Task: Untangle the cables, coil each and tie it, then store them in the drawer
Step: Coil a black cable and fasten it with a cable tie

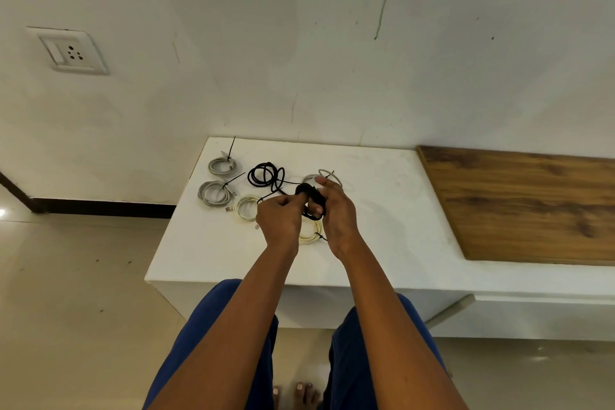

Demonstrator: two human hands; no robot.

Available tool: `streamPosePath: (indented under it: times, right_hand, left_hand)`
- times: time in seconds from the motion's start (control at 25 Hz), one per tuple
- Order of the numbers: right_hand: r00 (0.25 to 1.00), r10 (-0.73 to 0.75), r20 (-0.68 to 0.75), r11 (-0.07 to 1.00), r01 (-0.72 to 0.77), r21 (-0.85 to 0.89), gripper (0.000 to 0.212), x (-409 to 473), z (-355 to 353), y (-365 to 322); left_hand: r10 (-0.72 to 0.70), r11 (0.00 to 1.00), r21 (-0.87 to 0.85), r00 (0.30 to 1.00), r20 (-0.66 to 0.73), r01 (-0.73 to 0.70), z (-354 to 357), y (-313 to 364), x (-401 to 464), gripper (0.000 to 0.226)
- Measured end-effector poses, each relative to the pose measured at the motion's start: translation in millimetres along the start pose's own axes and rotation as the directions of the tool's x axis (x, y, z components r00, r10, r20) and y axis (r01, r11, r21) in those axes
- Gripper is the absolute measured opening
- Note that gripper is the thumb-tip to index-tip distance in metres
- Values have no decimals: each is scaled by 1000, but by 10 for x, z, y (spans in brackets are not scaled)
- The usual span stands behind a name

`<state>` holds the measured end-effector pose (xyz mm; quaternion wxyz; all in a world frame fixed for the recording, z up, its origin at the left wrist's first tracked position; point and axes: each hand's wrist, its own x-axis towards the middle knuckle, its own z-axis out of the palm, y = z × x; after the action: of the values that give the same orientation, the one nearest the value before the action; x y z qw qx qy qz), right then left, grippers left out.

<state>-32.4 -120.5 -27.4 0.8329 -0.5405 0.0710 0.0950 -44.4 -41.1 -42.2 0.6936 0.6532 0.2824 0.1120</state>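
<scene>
Holding a small black cable coil (311,201) above the white counter (382,243), both hands work at chest distance, arms extended forward and nearly parallel. The left hand (279,221) pinches the coil's upper left part with fingers curled. The right hand (336,213) grips the coil's right side, thumb through or against the loops, index finger raised; the two hands sit close together, joined by the coil.

Judged handling: the cable looks light, soft and springy, so loops are likely to slip open unless pinched across the whole bundle. The best hold appears to be at one point across all turns, leaving the other hand free for a tie. Whether a tie is already on this coil cannot be told.

On the counter beyond the hands lie two grey coils (219,166) (214,193), each with a black tie, a cream coil (246,208), a second cream coil (311,231) partly under the hands, a pale coil (329,176) behind the right hand, and a loose black cable (266,176), apparently not yet tied. No drawer can be made out with certainty.
</scene>
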Motion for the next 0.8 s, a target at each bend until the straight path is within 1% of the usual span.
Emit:
streamPosePath:
  times: [0.08, 0.2, 0.36, 0.48, 0.6, 0.72, 0.8]
  right_hand:
    - [999, 34, 4, 999, -34, -39, 20, 6, -1, -9]
    - [999, 50, 4, 995, -49, -92, 22, 14, -5, -35]
    - [996, 92, 20, 992, -90, -87, 24, 15, -32, -86]
    - [992, 123, 29, 989, -121, -79, 20, 16, -59, -120]
    - [990, 138, 17, 985, -136, -109, 26, 23, -83, -149]
    - [993, 120, 4, 982, -118, -150, 32, 32, -97, -163]
    - [994, 107, -2, 984, -106, -144, 31, 39, -107, -159]
  left_hand:
    - [-25, 999, -33, 1000, -2, 25, -5, -7, -6, 20]
    - [-45, 996, -81, 999, 12, 46, -11, -7, -10, 29]
    - [16, 996, -90, 999, 32, -13, -9, -14, -22, 23]
    - [98, 994, -54, 994, 46, -96, -5, -32, -46, 19]
    - [161, 986, 27, 984, 70, -164, 20, -47, -74, 15]
    - [205, 974, 78, 974, 100, -213, 38, -52, -82, 14]
    - [242, 959, 120, 962, 124, -257, 49, -60, -82, 14]
